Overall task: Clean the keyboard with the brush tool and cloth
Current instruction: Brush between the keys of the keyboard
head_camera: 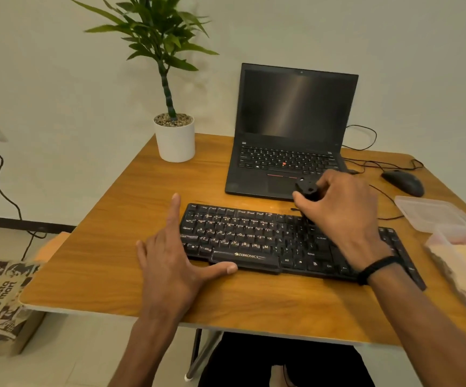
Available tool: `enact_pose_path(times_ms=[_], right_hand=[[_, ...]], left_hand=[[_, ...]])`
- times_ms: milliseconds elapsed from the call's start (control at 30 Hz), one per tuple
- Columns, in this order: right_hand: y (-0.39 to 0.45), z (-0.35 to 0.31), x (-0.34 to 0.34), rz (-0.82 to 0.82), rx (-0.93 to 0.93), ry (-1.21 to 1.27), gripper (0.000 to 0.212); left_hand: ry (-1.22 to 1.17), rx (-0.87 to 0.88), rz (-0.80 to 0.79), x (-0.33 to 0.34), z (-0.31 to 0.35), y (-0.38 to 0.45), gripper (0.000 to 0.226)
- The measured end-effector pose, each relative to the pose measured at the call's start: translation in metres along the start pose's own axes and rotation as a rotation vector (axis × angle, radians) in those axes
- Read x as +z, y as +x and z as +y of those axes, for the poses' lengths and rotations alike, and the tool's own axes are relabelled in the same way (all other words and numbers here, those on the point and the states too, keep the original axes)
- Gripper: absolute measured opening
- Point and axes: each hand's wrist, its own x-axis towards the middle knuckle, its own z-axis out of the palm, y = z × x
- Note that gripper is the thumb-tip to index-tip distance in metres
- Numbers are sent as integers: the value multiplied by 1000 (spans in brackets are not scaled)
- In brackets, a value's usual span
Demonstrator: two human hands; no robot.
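A black Zebronics keyboard [243,241] lies across the middle of the wooden table [131,219]. My right hand [340,210] hovers over the keyboard's right half and grips a black brush tool [306,188], its round end pointing up and its lower part hidden by my fingers. My left hand [170,255] lies flat at the keyboard's left end, fingers straight, the thumb resting along the front edge below the space bar. A pale cloth [462,261] sits inside a clear plastic box at the right edge.
An open black laptop [290,129] stands behind the keyboard. A white pot with a green plant [174,138] is at the back left. A black mouse [403,182] with cables and a clear lid [433,213] lie at the right. A printed bag [0,300] stands left of the table.
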Motion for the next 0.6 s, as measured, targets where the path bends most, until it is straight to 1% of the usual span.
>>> enact_pose_path(times_ms=[100, 200, 267, 367, 467, 600], right_hand=[[-3, -27, 12, 10, -46, 12, 36], [-6, -53, 25, -31, -85, 74, 36], [-4, -60, 28, -66, -51, 169, 36], [3, -52, 22, -60, 53, 307, 34], [7, -33, 12, -36, 109, 270, 32], [0, -28, 13, 21, 110, 153, 34]], left_hand=[[-27, 24, 13, 2, 0, -7, 155], [-38, 20, 7, 1, 1, -10, 154], [-42, 20, 4, 1, 1, -10, 154], [-38, 33, 8, 2, -2, -9, 154], [-34, 42, 10, 3, -3, -10, 152], [-34, 40, 7, 4, -4, -8, 152]])
